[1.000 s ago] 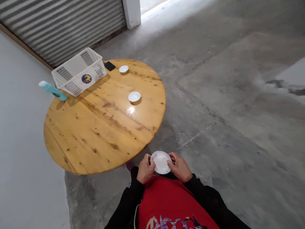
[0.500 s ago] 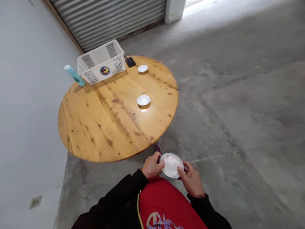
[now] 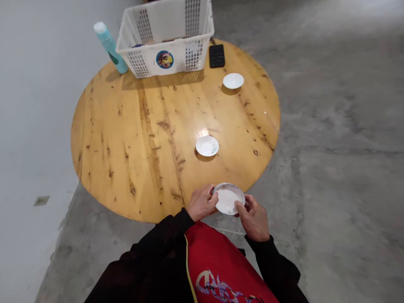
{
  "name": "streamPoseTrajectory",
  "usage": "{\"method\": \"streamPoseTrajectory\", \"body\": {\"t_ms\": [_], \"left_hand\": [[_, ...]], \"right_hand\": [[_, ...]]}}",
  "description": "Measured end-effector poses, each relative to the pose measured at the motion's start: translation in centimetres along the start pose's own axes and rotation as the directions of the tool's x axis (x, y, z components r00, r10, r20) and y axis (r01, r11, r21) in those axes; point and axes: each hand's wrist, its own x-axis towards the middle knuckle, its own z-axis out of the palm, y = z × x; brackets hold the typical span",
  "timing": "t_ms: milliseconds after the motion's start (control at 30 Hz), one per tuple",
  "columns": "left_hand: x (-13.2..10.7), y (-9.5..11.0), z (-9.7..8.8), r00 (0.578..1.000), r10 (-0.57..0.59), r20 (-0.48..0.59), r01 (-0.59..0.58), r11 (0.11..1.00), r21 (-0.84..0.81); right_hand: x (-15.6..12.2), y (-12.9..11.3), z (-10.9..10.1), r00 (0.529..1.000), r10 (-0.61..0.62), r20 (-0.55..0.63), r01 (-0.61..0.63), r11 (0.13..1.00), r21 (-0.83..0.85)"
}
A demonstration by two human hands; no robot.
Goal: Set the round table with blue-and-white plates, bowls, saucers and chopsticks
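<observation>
Both of my hands hold one small white saucer (image 3: 227,198) at the near edge of the round wooden table (image 3: 132,139). My left hand (image 3: 201,203) grips its left rim with curled fingers. My right hand (image 3: 253,218) pinches its right rim. A second white saucer (image 3: 207,146) lies on the table just beyond. A third saucer (image 3: 233,81) lies farther back on the right.
A white plastic basket (image 3: 167,35) stands at the table's far edge, with a teal bottle (image 3: 110,46) to its left and a small black object (image 3: 216,55) to its right. A grey wall runs along the left. Concrete floor lies to the right.
The view has swung and closed in on the table. My hands, still holding the saucer, now reach the table's near edge instead of hanging beside it.
</observation>
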Motion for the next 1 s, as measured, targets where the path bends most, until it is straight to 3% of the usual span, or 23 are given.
{"method": "streamPoseTrajectory", "body": {"t_ms": [333, 500, 633, 833, 1000], "left_hand": [[7.8, 1.3, -4.2, 0.966, -0.134, -0.222, 0.178, 0.966, 0.189], [11.2, 1.9, -5.2, 0.925, -0.241, -0.294, 0.306, 0.931, 0.198], [13.2, 2.1, -5.6, 0.895, -0.323, -0.308, 0.39, 0.901, 0.191], [14.5, 2.3, -5.6, 0.86, -0.409, -0.305, 0.48, 0.851, 0.211], [14.8, 2.4, -5.2, 0.838, -0.452, -0.305, 0.518, 0.835, 0.186]], "right_hand": [[10.4, -6.0, 2.8, 0.972, -0.176, 0.155, 0.21, 0.949, -0.234], [15.2, -7.1, 3.8, 0.933, -0.262, 0.248, 0.327, 0.904, -0.275], [18.8, -7.3, 4.6, 0.876, -0.344, 0.338, 0.463, 0.797, -0.388], [21.6, -7.4, 5.6, 0.797, -0.381, 0.468, 0.595, 0.627, -0.503], [22.4, -7.3, 6.0, 0.768, -0.356, 0.532, 0.632, 0.553, -0.543]]}}
